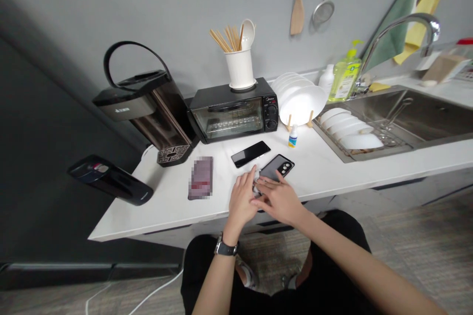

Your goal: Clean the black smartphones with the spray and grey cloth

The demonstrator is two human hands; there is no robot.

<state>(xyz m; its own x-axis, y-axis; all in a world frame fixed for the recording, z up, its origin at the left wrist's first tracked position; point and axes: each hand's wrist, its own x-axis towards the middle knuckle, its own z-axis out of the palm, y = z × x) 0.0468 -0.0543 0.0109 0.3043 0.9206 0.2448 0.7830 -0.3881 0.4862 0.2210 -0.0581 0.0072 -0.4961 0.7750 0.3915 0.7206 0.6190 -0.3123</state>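
A dark phone case (272, 170) with a camera cutout lies on the counter, its near-left end hidden beneath my hands. A crumpled white tissue (256, 175) shows between my fingers over that end. My left hand (242, 198), with a watch on its wrist, has its fingers closed together at the tissue's left side. From the right, my right hand (280, 201) meets it, its fingertips closed on the tissue and its thumb near my left hand. Just beyond lies a black-screened phone (251, 154), apart from both hands. A small white bottle (293, 136) with a blue and yellow label stands upright behind the case.
A blurred flat item (201, 178) lies on the left of the white counter (170, 202). Behind stand a dark bottle (111, 180), a water dispenser (144, 113) and a toaster oven (232, 115). White plates (301, 103) and a sink (417, 118) are to the right.
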